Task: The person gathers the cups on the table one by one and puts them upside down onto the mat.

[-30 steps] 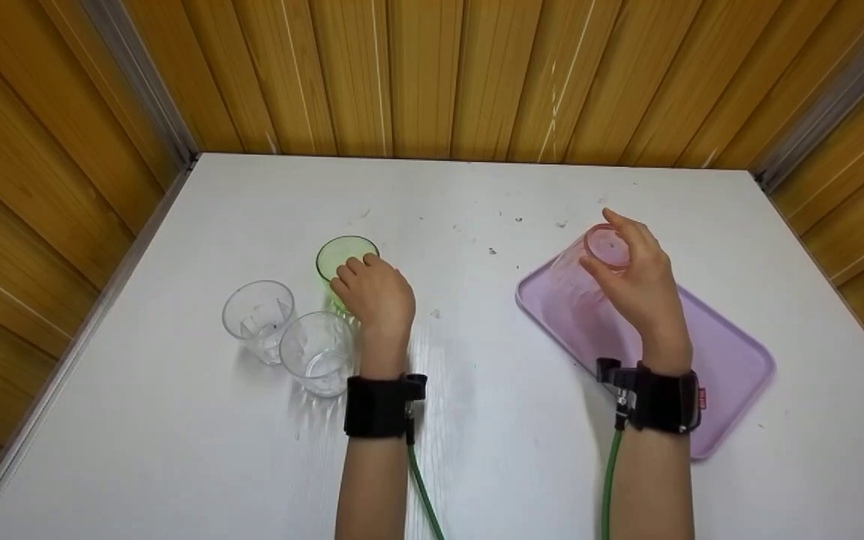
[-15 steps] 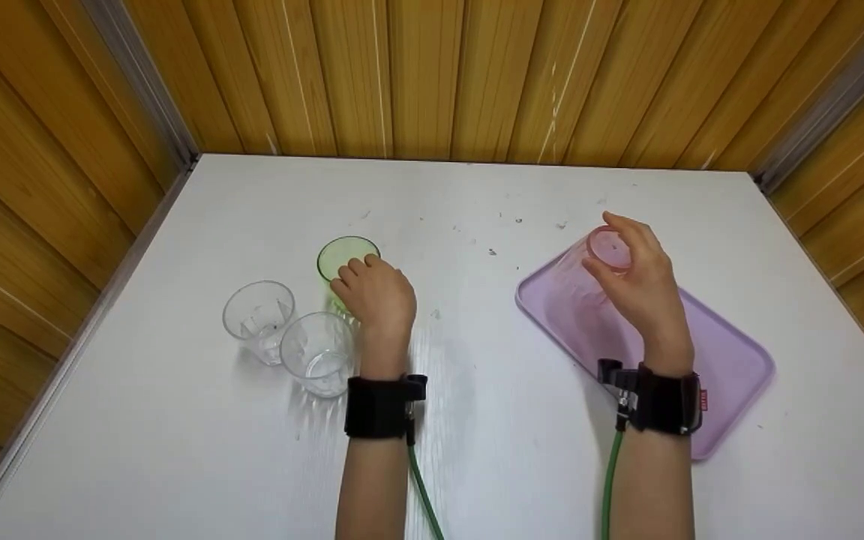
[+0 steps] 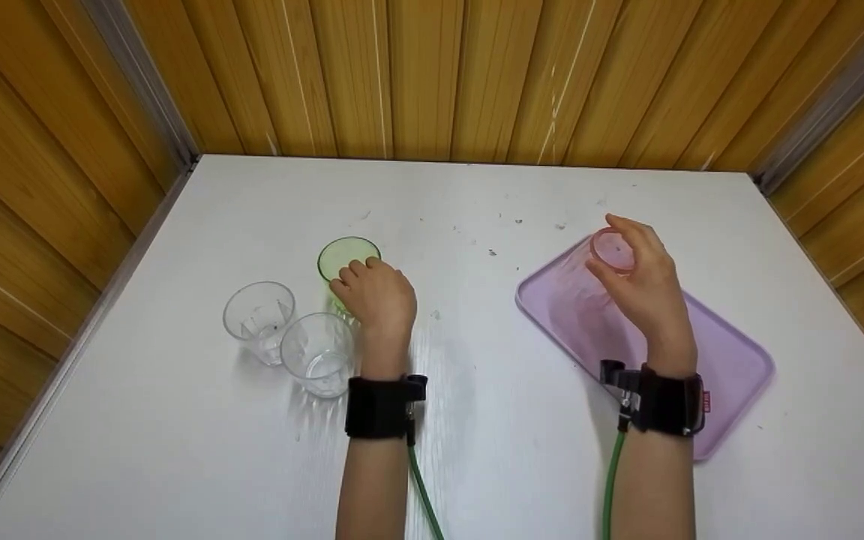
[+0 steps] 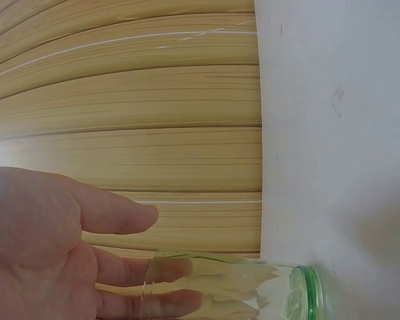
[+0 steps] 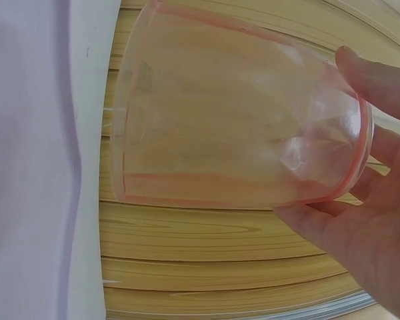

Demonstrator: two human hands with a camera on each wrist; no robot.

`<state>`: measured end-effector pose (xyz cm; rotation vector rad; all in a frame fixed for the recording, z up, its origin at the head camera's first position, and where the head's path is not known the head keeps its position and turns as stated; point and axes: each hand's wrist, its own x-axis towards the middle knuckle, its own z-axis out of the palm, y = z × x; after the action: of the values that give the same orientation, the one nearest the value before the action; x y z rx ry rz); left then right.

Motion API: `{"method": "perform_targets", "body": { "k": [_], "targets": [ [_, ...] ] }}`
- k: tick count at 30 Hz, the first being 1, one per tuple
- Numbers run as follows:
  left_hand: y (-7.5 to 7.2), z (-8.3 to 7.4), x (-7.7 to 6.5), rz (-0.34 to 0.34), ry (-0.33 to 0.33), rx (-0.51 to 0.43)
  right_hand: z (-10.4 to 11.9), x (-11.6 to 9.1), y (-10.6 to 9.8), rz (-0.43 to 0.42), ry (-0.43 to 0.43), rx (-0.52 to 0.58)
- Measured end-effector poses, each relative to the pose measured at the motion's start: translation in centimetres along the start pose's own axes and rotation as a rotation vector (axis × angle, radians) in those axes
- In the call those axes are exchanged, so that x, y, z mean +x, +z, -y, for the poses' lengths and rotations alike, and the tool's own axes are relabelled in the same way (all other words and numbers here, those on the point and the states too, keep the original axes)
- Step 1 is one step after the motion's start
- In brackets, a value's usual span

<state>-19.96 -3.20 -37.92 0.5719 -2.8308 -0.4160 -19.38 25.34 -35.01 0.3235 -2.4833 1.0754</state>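
Note:
My right hand [image 3: 646, 281] holds a clear pink cup [image 3: 578, 274] by its base, thumb on one side and fingers on the other. The cup is upside down, its wide mouth facing the purple tray [image 3: 732, 352]; in the right wrist view a gap separates the pink cup [image 5: 233, 120] from the tray. My left hand [image 3: 378, 296] is at a green cup [image 3: 342, 255] standing upright on the table. In the left wrist view two fingers show through the upper wall of the green cup [image 4: 253, 287], while the thumb stays apart from it. Whether those fingers touch it, I cannot tell.
Two clear cups stand upright left of my left hand: one nearer [image 3: 319, 352], one farther left [image 3: 258, 315]. Wood-patterned panels [image 3: 432, 82] enclose the white table [image 3: 469, 450] at the back and sides. Green cables run from both wrist straps.
My right hand has drifted slightly right and toward me, carrying the pink cup with it. The left hand and the other cups look unmoved.

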Motion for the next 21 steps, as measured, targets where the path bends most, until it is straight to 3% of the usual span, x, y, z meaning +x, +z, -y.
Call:
{"method": "perform_targets", "body": {
  "k": [21],
  "targets": [
    [0.13, 0.02, 0.06, -0.008, 0.002, -0.003, -0.48, -0.22, -0.77, -0.006, 0.052, -0.022]
  ]
}}
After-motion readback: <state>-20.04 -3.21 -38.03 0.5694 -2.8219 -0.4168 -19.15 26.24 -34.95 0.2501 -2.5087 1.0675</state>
